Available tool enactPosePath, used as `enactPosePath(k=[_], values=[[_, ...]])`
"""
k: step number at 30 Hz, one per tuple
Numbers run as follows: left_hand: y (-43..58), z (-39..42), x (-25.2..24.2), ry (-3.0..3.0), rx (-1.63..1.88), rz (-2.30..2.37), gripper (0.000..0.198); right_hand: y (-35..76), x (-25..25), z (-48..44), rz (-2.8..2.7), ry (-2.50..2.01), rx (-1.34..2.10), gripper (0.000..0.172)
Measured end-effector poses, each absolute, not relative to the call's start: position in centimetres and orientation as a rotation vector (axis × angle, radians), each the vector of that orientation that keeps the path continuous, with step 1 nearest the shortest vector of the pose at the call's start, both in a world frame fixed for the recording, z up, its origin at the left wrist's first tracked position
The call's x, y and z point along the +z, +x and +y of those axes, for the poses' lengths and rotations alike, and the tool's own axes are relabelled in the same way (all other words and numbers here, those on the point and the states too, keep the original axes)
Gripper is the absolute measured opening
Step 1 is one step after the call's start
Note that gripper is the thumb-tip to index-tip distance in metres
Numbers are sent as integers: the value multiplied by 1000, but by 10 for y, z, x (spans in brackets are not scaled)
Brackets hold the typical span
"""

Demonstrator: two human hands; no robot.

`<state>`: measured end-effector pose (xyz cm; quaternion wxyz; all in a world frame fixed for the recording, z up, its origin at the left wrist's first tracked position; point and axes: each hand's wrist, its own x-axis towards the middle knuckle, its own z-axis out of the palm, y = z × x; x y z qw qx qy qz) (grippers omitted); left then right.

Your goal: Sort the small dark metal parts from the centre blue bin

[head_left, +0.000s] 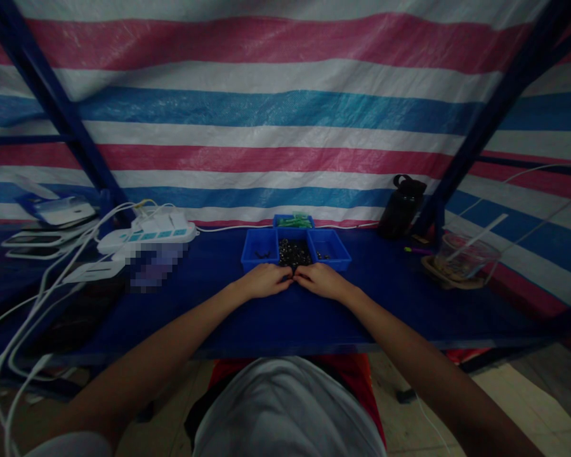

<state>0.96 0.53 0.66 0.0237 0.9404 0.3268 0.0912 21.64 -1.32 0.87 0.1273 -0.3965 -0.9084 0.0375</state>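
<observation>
Big striped tarp point(285, 108) behind everything, then a blue table point(385, 298) with a white power strip point(147, 236) off to the left and a dark bottle point(402, 206) to the right. Dead centre sits a blue tray row point(257, 249) running left to right, its middle bin full of small dark parts point(294, 252). The person's left hand point(265, 280) and right hand point(320, 280) rest curled on the table, fingertips meeting at that bin's near edge. So the parts lie straight ahead, equally close to both. Can't tell if anything's pinched. No readable labels anywhere.

3 trays point(254, 245) abreast on the table point(385, 298), a 4th tray point(280, 219) behind (bottle point(400, 209) right, power strip point(147, 235) left).
</observation>
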Motion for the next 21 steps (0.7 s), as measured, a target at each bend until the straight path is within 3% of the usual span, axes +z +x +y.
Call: enactPosePath(k=[21], values=[[10, 6, 6, 2917, 260, 1020, 24, 217, 9, -13, -2638, -1164, 123, 22]])
